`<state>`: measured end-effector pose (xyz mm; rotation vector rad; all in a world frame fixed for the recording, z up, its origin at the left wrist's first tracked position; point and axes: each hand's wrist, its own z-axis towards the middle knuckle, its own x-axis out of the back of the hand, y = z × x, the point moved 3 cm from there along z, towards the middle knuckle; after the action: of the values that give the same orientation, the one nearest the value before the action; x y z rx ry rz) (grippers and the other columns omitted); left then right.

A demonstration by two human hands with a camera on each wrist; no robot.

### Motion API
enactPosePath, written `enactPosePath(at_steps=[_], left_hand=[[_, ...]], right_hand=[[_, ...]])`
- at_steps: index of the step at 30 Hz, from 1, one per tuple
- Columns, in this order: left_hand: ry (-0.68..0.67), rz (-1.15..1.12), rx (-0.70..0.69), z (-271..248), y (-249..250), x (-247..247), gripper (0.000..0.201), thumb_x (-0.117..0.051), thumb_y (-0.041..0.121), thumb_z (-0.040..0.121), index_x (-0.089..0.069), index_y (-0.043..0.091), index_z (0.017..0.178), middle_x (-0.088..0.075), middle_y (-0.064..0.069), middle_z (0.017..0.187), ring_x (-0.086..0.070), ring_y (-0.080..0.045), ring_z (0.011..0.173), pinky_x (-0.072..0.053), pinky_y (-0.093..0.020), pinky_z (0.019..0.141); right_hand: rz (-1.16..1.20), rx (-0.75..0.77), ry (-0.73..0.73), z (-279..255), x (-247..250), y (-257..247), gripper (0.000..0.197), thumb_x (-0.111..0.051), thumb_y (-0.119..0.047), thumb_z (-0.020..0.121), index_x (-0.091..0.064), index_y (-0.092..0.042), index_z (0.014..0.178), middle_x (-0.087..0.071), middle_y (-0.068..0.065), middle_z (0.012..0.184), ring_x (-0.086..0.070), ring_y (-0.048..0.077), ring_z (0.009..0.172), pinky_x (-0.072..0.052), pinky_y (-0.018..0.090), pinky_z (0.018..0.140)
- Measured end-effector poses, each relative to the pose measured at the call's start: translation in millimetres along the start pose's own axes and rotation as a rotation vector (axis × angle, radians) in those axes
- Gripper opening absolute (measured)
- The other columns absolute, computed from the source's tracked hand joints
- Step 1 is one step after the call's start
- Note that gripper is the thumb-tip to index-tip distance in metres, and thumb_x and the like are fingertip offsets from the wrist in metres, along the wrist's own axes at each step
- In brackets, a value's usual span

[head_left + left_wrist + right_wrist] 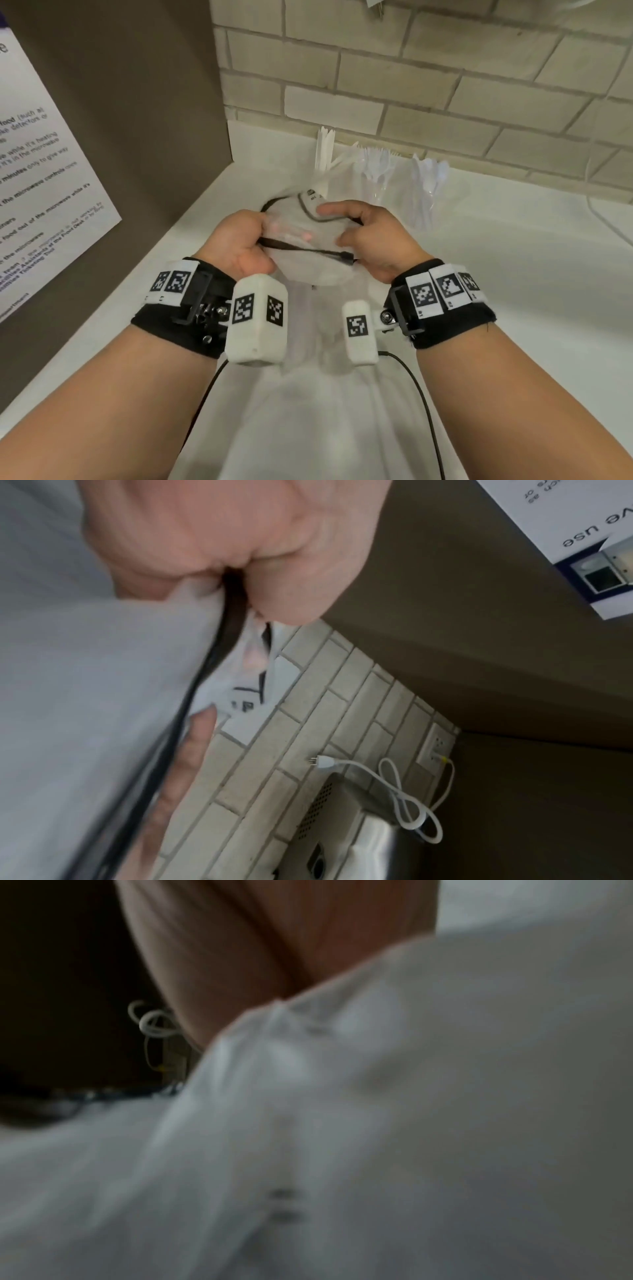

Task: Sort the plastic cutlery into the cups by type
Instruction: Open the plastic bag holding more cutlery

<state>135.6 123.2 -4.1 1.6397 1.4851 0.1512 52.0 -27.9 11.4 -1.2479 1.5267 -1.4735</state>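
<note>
I hold a translucent white bag (pixel 308 240) with a black-edged mouth above the white counter (pixel 513 274). My left hand (pixel 239 240) grips the left side of the mouth, and my right hand (pixel 370 236) pinches the right side. In the left wrist view my left hand (pixel 240 547) clamps the black edge (pixel 232 610) of the bag (pixel 85 696). The right wrist view is blurred and shows my right hand (pixel 257 947) on the bag (pixel 377 1096). By the back wall stand clear cups of white knives (pixel 323 150), forks (pixel 376 168) and spoons (pixel 428 181). The bag's contents are hidden.
A brown panel with a printed notice (pixel 41 171) closes off the left side. A tiled wall (pixel 445 68) runs along the back. A white cable (pixel 603 219) lies at the far right. The left wrist view shows a metal appliance (pixel 342 831), a white plug lead (pixel 394 777) and a wall outlet (pixel 438 745).
</note>
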Motion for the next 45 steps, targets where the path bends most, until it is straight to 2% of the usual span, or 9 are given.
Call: enactPosePath(at_steps=[4, 9, 12, 14, 23, 28, 34, 38, 45], left_hand=[[-0.147, -0.005, 0.081, -11.5, -13.9, -10.9, 0.053, -0.050, 0.049, 0.091, -0.065, 0.006, 0.117, -0.068, -0.020, 0.115, -0.066, -0.036, 0.103, -0.050, -0.051, 0.089], [0.012, 0.113, 0.141, 10.5, -15.1, 8.9, 0.051, -0.063, 0.046, 0.085, -0.062, 0.014, 0.125, -0.069, -0.016, 0.115, -0.065, -0.039, 0.104, -0.047, -0.060, 0.091], [0.048, 0.091, 0.121, 16.1, -7.2, 12.5, 0.040, -0.053, 0.038, 0.093, -0.063, 0.012, 0.122, -0.065, -0.017, 0.121, -0.062, -0.041, 0.107, -0.048, -0.061, 0.087], [0.054, 0.022, 0.090, 17.5, -7.0, 8.8, 0.036, -0.049, 0.035, 0.096, -0.066, 0.009, 0.115, -0.068, -0.018, 0.115, -0.064, -0.039, 0.103, -0.053, -0.056, 0.078], [0.012, 0.366, -0.526, 7.4, -12.4, -2.3, 0.073, -0.068, 0.052, 0.079, -0.029, 0.047, 0.140, -0.046, 0.005, 0.133, -0.055, -0.012, 0.117, -0.049, -0.038, 0.096], [0.309, 1.194, -0.605, 19.7, -10.5, 4.6, 0.051, -0.067, 0.046, 0.081, -0.062, 0.010, 0.117, -0.047, 0.001, 0.123, -0.049, -0.020, 0.119, -0.040, -0.027, 0.104], [0.508, 1.401, -0.773, 9.1, 4.9, -3.5, 0.032, -0.041, 0.035, 0.098, -0.061, 0.010, 0.100, -0.065, -0.014, 0.096, -0.056, -0.032, 0.092, -0.037, -0.030, 0.073], [0.370, 1.160, -0.911, -2.8, 5.7, -11.1, 0.022, -0.043, 0.012, 0.093, -0.043, 0.019, 0.114, -0.055, -0.006, 0.069, -0.052, -0.023, 0.061, -0.037, -0.031, 0.054], [0.256, 1.202, -0.834, 1.1, 5.4, 0.8, 0.045, -0.037, -0.013, 0.079, -0.067, 0.020, 0.073, -0.061, 0.003, 0.083, -0.053, -0.012, 0.067, -0.038, -0.016, 0.061]], right_hand=[[0.235, -0.116, 0.105, 7.4, 3.6, 5.6, 0.064, -0.039, 0.023, 0.078, -0.058, -0.014, 0.127, -0.067, 0.014, 0.108, -0.066, 0.033, 0.097, -0.055, 0.046, 0.085], [0.505, -0.103, 0.038, 1.4, -4.5, -3.7, 0.046, -0.039, 0.021, 0.080, -0.070, -0.012, 0.081, -0.070, 0.002, 0.080, -0.065, 0.024, 0.082, -0.057, 0.033, 0.074], [-0.234, -0.149, 0.055, -3.0, -6.1, 3.3, 0.024, -0.065, -0.016, 0.083, -0.069, -0.017, 0.107, -0.058, 0.000, 0.117, -0.054, 0.025, 0.116, -0.049, 0.030, 0.093], [-0.817, -0.243, 0.052, -3.6, -3.2, 7.2, 0.063, -0.071, -0.044, 0.074, -0.053, -0.022, 0.131, -0.031, 0.005, 0.137, -0.041, 0.027, 0.125, -0.043, 0.034, 0.102], [-0.420, -0.139, 0.201, 7.4, 0.4, 6.8, 0.030, -0.038, 0.008, 0.088, -0.061, 0.002, 0.105, -0.058, 0.011, 0.090, -0.058, 0.026, 0.081, -0.048, 0.030, 0.071], [0.132, -0.086, 0.172, 0.3, -14.6, -2.5, 0.045, -0.033, 0.020, 0.077, -0.064, -0.010, 0.063, -0.065, 0.007, 0.061, -0.063, 0.028, 0.064, -0.055, 0.032, 0.061], [-0.672, 0.352, 0.517, -4.0, 1.1, -24.4, 0.030, -0.060, -0.022, 0.081, -0.067, -0.023, 0.111, -0.051, 0.004, 0.119, -0.050, 0.022, 0.108, -0.039, 0.026, 0.095], [-1.127, 0.163, 0.167, -8.4, -17.5, -18.1, 0.043, -0.050, -0.050, 0.090, -0.056, -0.021, 0.121, -0.051, 0.003, 0.121, -0.060, 0.027, 0.100, -0.050, 0.035, 0.083], [-0.494, 0.072, 0.249, 1.4, 4.1, 13.1, 0.051, -0.047, 0.009, 0.080, -0.054, -0.018, 0.123, -0.054, -0.001, 0.103, -0.054, 0.014, 0.087, -0.044, 0.016, 0.065]])
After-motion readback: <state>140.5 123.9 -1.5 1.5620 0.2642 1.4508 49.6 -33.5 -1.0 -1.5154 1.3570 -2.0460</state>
